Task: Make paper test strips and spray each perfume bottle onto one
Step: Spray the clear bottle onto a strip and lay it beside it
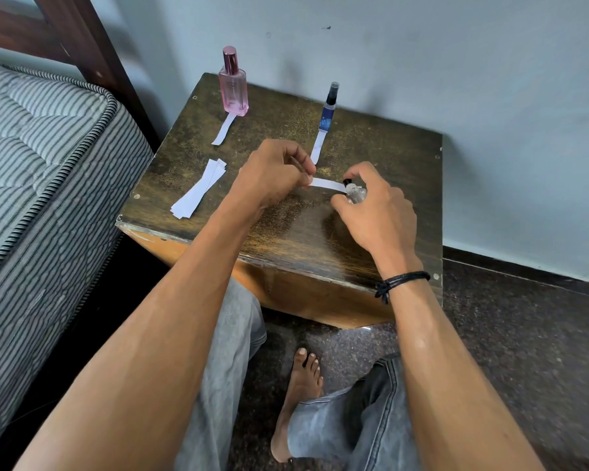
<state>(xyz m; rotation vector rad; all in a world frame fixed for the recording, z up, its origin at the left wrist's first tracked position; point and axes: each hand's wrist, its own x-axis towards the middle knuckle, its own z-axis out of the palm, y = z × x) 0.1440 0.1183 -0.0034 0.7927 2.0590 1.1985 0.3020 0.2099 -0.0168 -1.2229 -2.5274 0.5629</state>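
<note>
Fingers of the right hand wrap the small clear glass spray bottle and hide most of it; only its black nozzle and a bit of clear body show, and any label on it cannot be made out. The left hand pinches one end of a narrow white paper strip between thumb and fingertips, the strip's other end reaching the nozzle.

At 12 o'clock from the hands, the slim blue spray bottle with a dark cap stands upright on the far end of a second white strip; its blue label is too small to read. At 11 o'clock, near the far edge of the worn dark wooden table, the tall pink glass perfume bottle with a pink cap stands on the end of a third white strip; faint marking on its face is illegible. At 9 o'clock from the hands lies a loose stack of spare white paper strips, close to the table's left edge.

The near half of the tabletop is bare below the forearms. The striped grey mattress is cut off at the left. A black cord bracelet circles the right wrist.
</note>
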